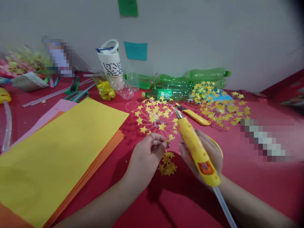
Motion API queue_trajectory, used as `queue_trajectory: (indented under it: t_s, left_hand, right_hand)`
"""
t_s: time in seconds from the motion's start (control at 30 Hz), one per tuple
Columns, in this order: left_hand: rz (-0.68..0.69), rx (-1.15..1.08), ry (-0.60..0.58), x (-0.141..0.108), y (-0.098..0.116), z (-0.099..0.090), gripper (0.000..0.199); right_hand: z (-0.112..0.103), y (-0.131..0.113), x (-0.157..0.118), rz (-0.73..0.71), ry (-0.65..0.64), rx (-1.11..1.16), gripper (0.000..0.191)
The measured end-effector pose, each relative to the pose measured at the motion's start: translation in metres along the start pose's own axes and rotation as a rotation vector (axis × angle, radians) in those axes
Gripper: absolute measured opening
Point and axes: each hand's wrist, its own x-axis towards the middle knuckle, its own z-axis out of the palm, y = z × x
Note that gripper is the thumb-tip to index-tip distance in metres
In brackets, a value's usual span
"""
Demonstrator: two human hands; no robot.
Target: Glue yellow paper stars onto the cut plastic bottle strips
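My right hand (209,147) is wrapped round a yellow hot glue gun (196,145). Its metal nozzle points up and to the left, and a clear glue stick (224,205) juts from its rear. The fingers of my left hand (147,153) are pinched on a small yellow paper star (167,141), mostly covered by the fingertips. Just beyond both hands sits a clear plastic piece with spread strips (155,122), with yellow stars on many of its strips. Below my left fingertips lies a small pile of loose yellow stars (168,164) on the red table.
Yellow paper sheets (64,155) lie over orange and pink ones at left. A yellow cutter knife (196,117) rests behind the glue gun. Green plastic bottles (175,91) lie along the wall, near a white patterned cup (111,65). Another star-covered piece (220,107) stands at right.
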Motion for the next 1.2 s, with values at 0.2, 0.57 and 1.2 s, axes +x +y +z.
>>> queue_trajectory:
  t_s: [0.2,0.57,1.2]
  left_hand:
    - [-0.015,-0.015,-0.010,0.001,-0.001,0.000,0.009]
    - [-0.041,-0.026,0.009,0.003,-0.002,0.000,0.016]
    - [-0.031,-0.069,0.030,0.004,0.000,0.000,0.022]
  right_hand:
    - [-0.008,0.002,0.001,0.020,0.091,-0.078,0.014]
    - [-0.012,0.008,0.000,-0.008,-0.062,-0.036,0.013]
    - [-0.013,0.014,-0.004,-0.039,-0.045,-0.059,0.008]
